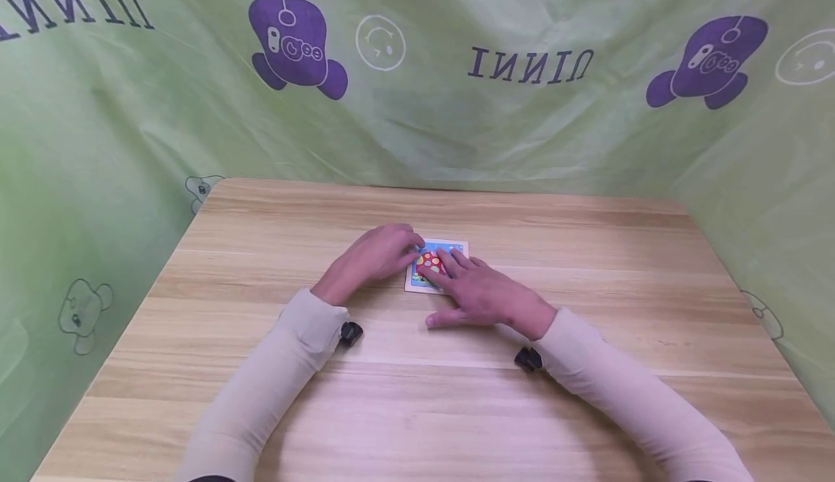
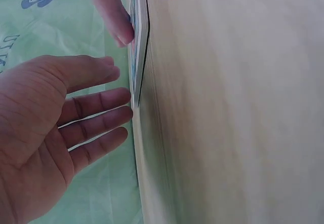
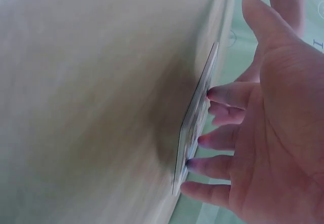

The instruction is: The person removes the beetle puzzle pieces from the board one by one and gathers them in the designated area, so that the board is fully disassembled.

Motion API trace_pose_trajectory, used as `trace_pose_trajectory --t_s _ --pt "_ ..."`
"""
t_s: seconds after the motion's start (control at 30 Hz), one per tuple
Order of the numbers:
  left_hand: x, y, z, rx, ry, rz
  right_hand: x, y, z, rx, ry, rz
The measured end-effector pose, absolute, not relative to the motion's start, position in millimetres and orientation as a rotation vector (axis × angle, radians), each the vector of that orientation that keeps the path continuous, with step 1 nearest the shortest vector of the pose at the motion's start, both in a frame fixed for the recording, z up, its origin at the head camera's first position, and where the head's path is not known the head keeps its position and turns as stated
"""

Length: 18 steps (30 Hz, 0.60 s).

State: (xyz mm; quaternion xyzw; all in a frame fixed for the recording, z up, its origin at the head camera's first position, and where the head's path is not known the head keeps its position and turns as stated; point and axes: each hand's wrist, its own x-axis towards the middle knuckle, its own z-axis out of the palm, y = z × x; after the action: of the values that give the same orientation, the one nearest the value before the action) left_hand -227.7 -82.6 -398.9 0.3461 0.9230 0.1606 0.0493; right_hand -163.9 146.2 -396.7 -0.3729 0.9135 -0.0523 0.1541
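On the wooden table lies a small, flat, rectangular picture board (image 1: 432,259) with a pale border, a blue ground and a red shape with coloured dots. My right hand (image 1: 483,290) rests its spread, fairly straight fingertips on the picture, and its thumb sticks out over the table. In the right wrist view those fingers (image 3: 217,167) touch the board's upper face. At the board's left edge is my left hand (image 1: 385,250), fingers gently bent, tips at or beside the edge. The left wrist view shows nothing gripped in that palm (image 2: 30,117). Part of the picture is covered by fingers.
The light wooden table (image 1: 404,424) extends around the board on every side. A green curtain (image 1: 424,134) printed with purple figures and lettering hangs behind the table and along its sides. Small black devices (image 1: 351,333) sit at both wrists.
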Motion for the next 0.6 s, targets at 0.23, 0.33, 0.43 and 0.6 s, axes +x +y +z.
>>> trace_pose_trajectory --t_s 0.23,0.33,0.43,0.6 --pt "-230.5 -80.2 -398.8 1.022 2.813 0.495 -162.3 140.9 -396.9 -1.063 2.634 -0.144" --pt "-231.6 -80.0 -399.3 1.012 2.811 0.498 -161.8 139.9 -396.7 -1.060 2.635 -0.139" --pt "-233.3 -79.6 -400.4 1.003 2.808 0.503 -161.9 139.2 -396.0 -1.052 2.627 -0.138" --pt "-235.7 -78.1 -402.1 0.986 2.805 0.505 -164.1 139.1 -396.0 -1.047 2.617 -0.127"
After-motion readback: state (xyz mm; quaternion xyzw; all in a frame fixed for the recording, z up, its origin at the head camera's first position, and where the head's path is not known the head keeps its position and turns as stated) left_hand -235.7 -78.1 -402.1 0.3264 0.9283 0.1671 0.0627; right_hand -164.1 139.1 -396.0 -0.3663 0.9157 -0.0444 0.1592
